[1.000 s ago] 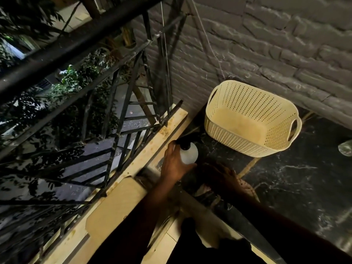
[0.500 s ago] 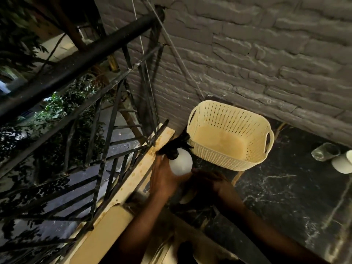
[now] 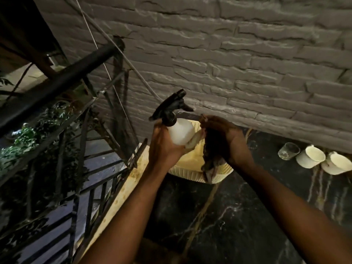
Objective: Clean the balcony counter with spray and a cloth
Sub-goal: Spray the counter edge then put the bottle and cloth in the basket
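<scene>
The left hand (image 3: 163, 147) grips the white spray bottle (image 3: 179, 133) by its body, raised over the dark marble counter (image 3: 238, 221); the right hand (image 3: 226, 138) is closed on a dark cloth (image 3: 209, 159). To spray well, the grip probably needs to shift up to the trigger, nozzle turned down at the counter. The cream perforated basket (image 3: 219, 176) is mostly hidden behind both hands, and the nozzle's direction is hard to read in the dim light.

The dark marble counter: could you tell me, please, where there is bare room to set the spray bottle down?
The dark marble counter is bare in front of the cream perforated plastic basket, between the rusty cream ledge and the person's right arm. It is crowded at the grey brick wall: the basket, a clear glass and two white cups.
</scene>
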`<action>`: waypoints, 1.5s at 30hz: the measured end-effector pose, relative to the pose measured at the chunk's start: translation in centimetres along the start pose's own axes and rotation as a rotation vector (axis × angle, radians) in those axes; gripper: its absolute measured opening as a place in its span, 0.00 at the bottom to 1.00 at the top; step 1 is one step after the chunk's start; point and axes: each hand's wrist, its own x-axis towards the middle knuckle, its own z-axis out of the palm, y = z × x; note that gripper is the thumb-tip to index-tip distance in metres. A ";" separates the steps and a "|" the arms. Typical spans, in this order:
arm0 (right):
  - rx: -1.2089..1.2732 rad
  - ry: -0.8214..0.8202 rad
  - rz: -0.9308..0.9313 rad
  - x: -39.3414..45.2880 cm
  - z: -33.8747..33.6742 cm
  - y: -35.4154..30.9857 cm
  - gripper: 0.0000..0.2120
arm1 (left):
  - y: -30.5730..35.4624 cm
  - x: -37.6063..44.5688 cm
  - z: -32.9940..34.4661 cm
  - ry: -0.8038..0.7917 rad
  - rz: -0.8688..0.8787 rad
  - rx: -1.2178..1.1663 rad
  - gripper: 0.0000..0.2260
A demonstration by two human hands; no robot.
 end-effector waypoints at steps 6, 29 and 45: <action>-0.320 0.101 0.197 5.5 -3.5 5.9 0.07 | -2.5 3.7 7.2 -0.127 -0.210 0.029 0.45; -1.149 -0.182 0.525 9.1 -5.0 13.8 0.25 | -8.3 6.6 13.8 -0.345 -0.564 0.227 0.60; -0.536 0.100 -0.016 2.0 -8.4 8.8 0.12 | -5.1 3.0 3.7 0.054 -0.015 0.501 0.20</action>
